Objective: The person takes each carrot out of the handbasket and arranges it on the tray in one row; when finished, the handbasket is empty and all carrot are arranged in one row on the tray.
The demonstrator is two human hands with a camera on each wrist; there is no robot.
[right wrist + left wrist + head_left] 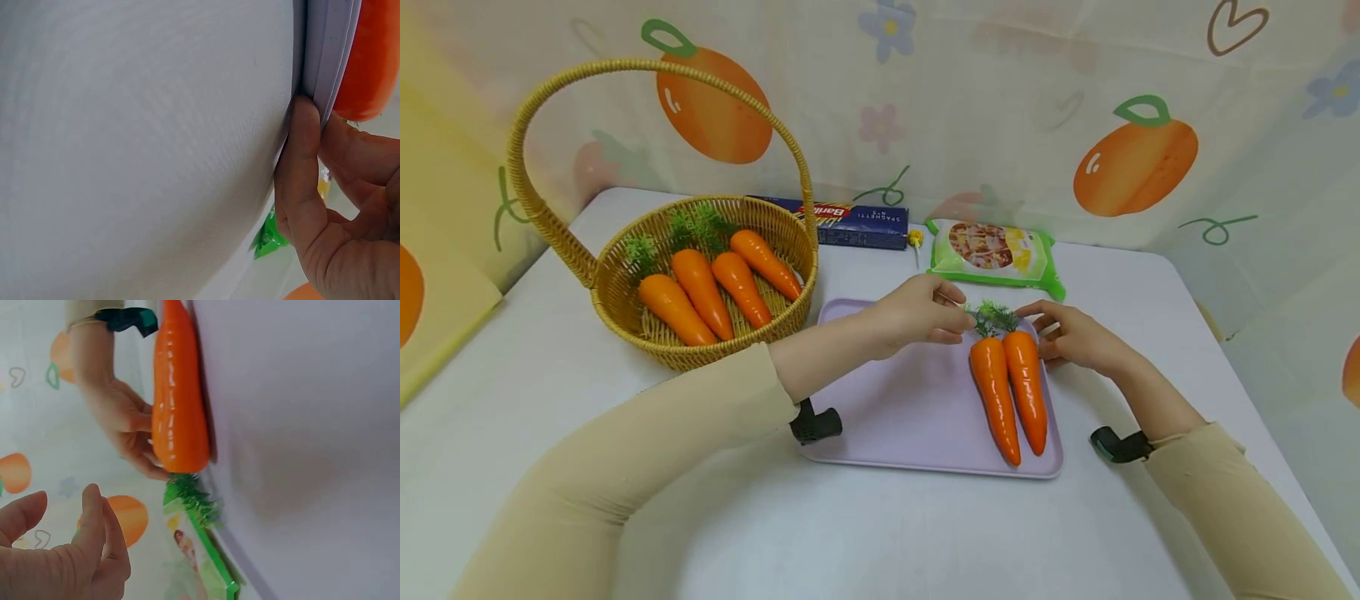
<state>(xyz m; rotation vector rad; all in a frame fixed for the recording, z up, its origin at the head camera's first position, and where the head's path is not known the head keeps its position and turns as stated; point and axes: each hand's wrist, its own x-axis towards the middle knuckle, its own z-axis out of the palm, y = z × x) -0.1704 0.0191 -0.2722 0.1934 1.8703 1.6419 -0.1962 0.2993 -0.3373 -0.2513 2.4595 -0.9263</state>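
Two orange carrots with green tops, one on the left (996, 404) and one on the right (1026, 392), lie side by side on the right part of a lilac tray (887, 417). My left hand (921, 312) hovers over the tray's far side, fingertips close to the leafy tops (988, 317). Its thumb and fingers stand apart in the left wrist view, with nothing between them. At the tray's far right corner, my right hand (1078, 337) pinches the rim, one digit low on the outside by the tabletop, as the right wrist view shows.
A wicker basket (700, 354) with a tall handle stands at the left, holding several carrots (700, 292). Behind the tray lie a blue spaghetti box (865, 225), a small yellow-headed stick (915, 239) and a green-edged food packet (992, 254). A fruit-print curtain (970, 100) hangs behind the table.
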